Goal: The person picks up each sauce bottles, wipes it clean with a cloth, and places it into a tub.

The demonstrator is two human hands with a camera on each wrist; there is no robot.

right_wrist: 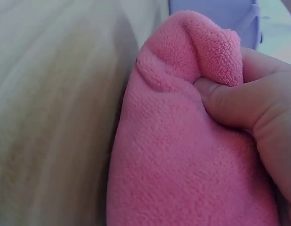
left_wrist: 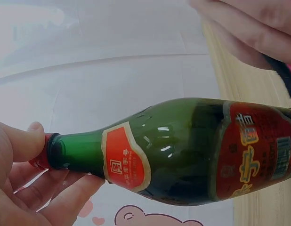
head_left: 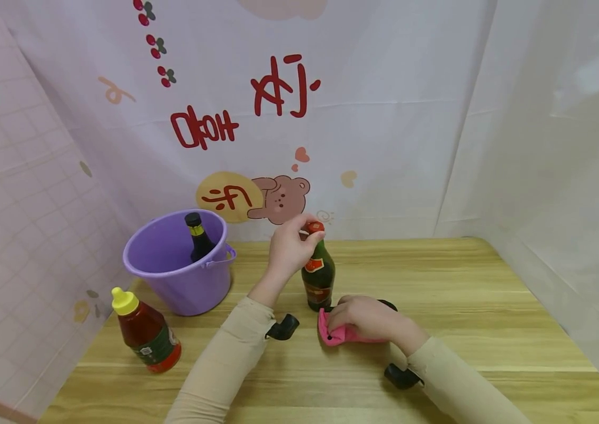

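Observation:
My left hand (head_left: 293,244) grips a green glass bottle (head_left: 319,274) by its red cap, thumb and fingers around the top. The bottle stands upright on the wooden table; in the left wrist view its red cap (left_wrist: 39,153), a small red neck label (left_wrist: 124,157) and a larger gold-lettered label (left_wrist: 251,150) show. Just in front of the bottle, my right hand (head_left: 365,318) pinches a pink plush cloth (right_wrist: 178,136), bunched and folded near the thumb. A black part of the cloth (head_left: 387,304) shows behind the hand in the head view.
A purple bucket (head_left: 193,297) stands at the back left, with a dark, black-capped bottle (head_left: 201,241) inside. Nearer on the left is a red sauce bottle (head_left: 148,335) with a yellow nozzle cap. A printed curtain (head_left: 384,147) hangs behind the wooden table (head_left: 469,306).

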